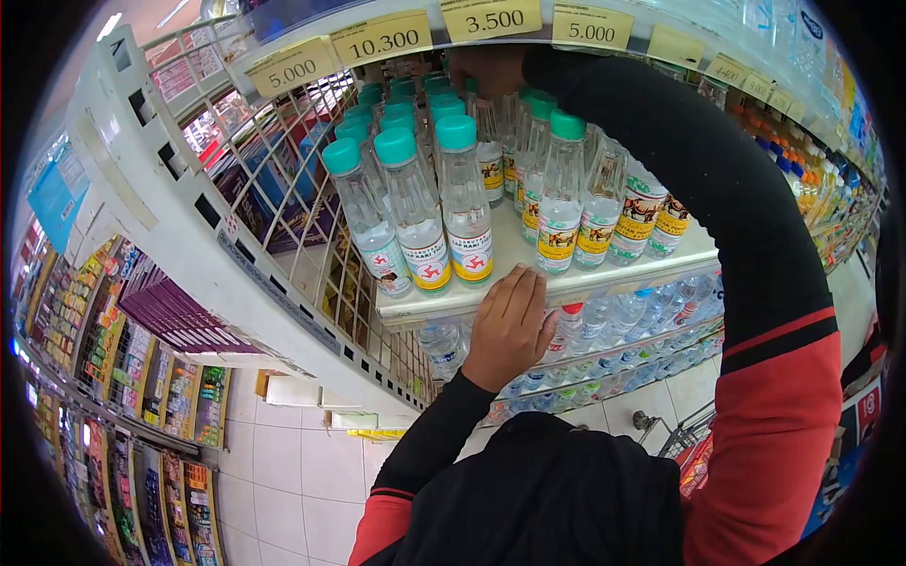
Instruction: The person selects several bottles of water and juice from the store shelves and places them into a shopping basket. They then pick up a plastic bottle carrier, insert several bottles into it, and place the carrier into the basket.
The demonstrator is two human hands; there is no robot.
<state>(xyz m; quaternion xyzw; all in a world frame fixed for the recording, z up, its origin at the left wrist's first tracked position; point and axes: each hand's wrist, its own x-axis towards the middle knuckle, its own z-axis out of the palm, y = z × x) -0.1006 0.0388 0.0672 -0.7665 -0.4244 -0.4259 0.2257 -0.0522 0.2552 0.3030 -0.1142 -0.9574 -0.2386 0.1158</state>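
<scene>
My left hand (512,324) lies with its fingers stretched out on the front edge of a white shelf (500,253), just below a green-capped bottle (563,203) with a yellow label. My right hand (493,71) reaches deep into the shelf, under the price tags and over the bottle tops. Shadow and the shelf above hide its fingers. A clear bottle (489,156) with a yellow label stands below that hand. To the left, teal-capped bottles (415,212) stand upright in rows. More clear bottles (639,217) line the right part of the shelf.
A wire mesh side panel (326,170) and white rack post (203,222) border the shelf on the left. Yellow price tags (380,38) hang overhead. Lower shelves hold water bottles (618,321). Stocked racks (123,358) stand across the tiled floor (278,462).
</scene>
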